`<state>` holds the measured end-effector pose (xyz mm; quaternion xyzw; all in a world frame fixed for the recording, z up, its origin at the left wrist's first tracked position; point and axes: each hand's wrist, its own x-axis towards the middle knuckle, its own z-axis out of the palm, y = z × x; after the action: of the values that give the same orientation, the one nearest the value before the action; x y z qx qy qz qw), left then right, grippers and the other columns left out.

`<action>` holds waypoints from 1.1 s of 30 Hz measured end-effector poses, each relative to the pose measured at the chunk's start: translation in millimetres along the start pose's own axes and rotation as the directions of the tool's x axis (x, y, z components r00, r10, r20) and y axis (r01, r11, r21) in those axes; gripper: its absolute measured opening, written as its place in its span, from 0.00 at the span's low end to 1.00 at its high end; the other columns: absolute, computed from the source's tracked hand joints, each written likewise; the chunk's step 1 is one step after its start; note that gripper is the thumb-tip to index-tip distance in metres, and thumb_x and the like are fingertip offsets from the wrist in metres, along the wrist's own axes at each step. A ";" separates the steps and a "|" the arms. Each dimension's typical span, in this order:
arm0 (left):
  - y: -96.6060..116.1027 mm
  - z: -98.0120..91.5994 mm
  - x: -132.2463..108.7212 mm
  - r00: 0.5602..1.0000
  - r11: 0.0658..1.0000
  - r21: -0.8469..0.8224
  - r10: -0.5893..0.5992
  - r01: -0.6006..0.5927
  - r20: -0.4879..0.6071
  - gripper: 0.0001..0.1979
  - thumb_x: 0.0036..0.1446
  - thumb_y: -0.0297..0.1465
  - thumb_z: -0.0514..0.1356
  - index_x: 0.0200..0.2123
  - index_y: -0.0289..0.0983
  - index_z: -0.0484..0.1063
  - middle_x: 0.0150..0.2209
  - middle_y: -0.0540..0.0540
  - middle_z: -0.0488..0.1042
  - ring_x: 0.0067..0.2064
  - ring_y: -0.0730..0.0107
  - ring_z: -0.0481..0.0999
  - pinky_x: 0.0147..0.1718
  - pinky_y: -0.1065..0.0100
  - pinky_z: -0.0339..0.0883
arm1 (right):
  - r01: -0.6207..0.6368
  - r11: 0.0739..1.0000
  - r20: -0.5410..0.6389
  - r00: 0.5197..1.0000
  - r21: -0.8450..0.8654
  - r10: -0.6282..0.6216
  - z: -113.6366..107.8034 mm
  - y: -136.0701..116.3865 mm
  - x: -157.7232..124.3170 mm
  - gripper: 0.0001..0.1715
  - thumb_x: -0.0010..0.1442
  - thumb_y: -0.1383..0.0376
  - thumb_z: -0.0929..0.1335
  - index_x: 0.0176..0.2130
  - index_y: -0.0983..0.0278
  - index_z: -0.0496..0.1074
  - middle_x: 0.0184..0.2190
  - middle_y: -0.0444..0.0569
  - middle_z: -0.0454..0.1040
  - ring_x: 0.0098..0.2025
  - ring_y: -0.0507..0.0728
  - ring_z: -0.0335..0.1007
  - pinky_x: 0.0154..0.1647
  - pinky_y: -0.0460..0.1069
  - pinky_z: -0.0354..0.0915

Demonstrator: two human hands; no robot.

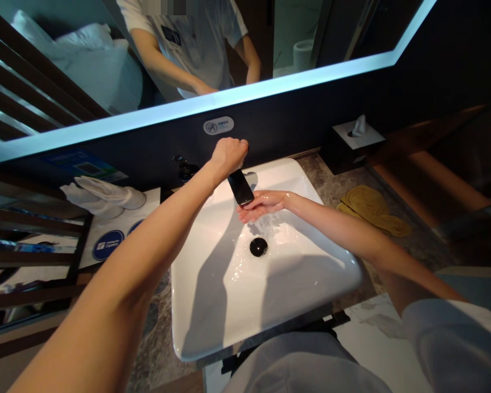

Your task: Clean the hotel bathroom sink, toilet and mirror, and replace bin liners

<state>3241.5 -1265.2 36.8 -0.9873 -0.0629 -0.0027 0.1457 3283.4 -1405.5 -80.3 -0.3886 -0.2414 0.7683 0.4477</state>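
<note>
A white square sink (pixel 213 305) sits on a stone counter, with a black drain (pixel 258 246) in its middle. A black tap spout (pixel 240 187) reaches over the basin from the dark back wall. My left hand (pixel 229 154) is closed over the top of the tap, its handle hidden under my fingers. My right hand (pixel 262 204) lies open and flat just under the spout, wet, with water running over it into the basin.
Rolled white towels (pixel 106 196) lie on a tray at the left. A black tissue box (pixel 352 144) stands at the right, with a yellow cloth (pixel 372 210) on the counter below it. A lit mirror (pixel 188 54) above shows my reflection.
</note>
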 end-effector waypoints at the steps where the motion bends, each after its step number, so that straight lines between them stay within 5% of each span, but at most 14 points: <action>1: -0.1 0.4 0.1 1.000 1.000 0.000 0.000 0.000 0.000 0.18 0.59 0.26 0.49 0.47 0.24 0.72 0.39 0.26 0.76 0.46 0.41 0.76 0.40 0.56 0.65 | -0.006 1.000 -0.016 1.000 -0.008 0.006 0.8 -0.1 -0.4 0.16 0.58 0.71 0.71 0.47 0.73 0.72 0.41 0.59 0.79 0.43 0.58 0.79 0.41 0.46 0.74; 19: 2.8 -4.9 -1.5 0.999 1.000 0.006 -0.018 0.018 0.044 0.17 0.61 0.26 0.48 0.48 0.24 0.70 0.40 0.28 0.75 0.48 0.45 0.75 0.43 0.59 0.64 | 0.095 0.993 -0.104 0.989 -0.067 -0.102 1.5 -5.7 4.3 0.20 0.48 0.77 0.75 0.43 0.74 0.74 0.42 0.56 0.78 0.44 0.58 0.78 0.42 0.44 0.75; 33: 20.2 -0.7 -8.6 0.997 1.000 0.016 0.009 -0.010 0.073 0.17 0.63 0.21 0.43 0.47 0.23 0.68 0.39 0.27 0.76 0.47 0.46 0.77 0.39 0.62 0.63 | 0.106 0.984 -0.167 0.977 -0.146 -0.130 10.5 0.2 -2.6 0.15 0.57 0.76 0.67 0.46 0.74 0.72 0.45 0.59 0.77 0.44 0.57 0.78 0.41 0.44 0.75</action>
<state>3235.5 -1285.6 31.5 -0.9859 -0.0636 0.0347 0.1512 3275.5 -1408.0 -73.3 -0.4695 -0.2758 0.6848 0.4843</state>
